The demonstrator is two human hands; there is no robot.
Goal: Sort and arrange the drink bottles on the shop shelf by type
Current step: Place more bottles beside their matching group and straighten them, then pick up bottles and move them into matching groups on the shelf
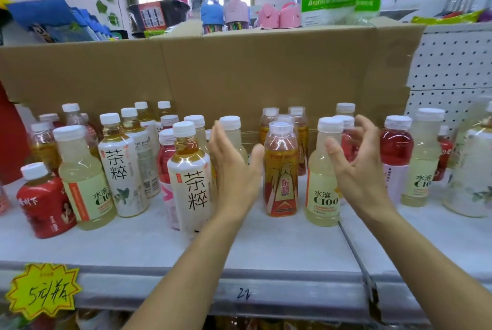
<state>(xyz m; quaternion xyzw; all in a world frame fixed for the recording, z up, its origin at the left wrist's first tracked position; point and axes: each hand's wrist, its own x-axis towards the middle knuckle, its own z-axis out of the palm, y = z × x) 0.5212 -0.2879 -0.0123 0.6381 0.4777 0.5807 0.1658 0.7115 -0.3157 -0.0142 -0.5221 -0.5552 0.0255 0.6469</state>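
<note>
Orange bottle (281,170) upright on shelf (266,244), mid-front, between both hands. Left hand (234,167) fingers straight, right hand (356,164) fingers loosely spread; neither holds anything. Tea bottle (190,175) crowds the left side, C100 bottle (322,191) the right. Cardboard (239,71) behind.

Small shop: mixed drink bottles (82,178) are stocked on a white retail shelf (266,247); handwritten yellow price tag (42,287) near left, pegboard (452,63) far right.
</note>
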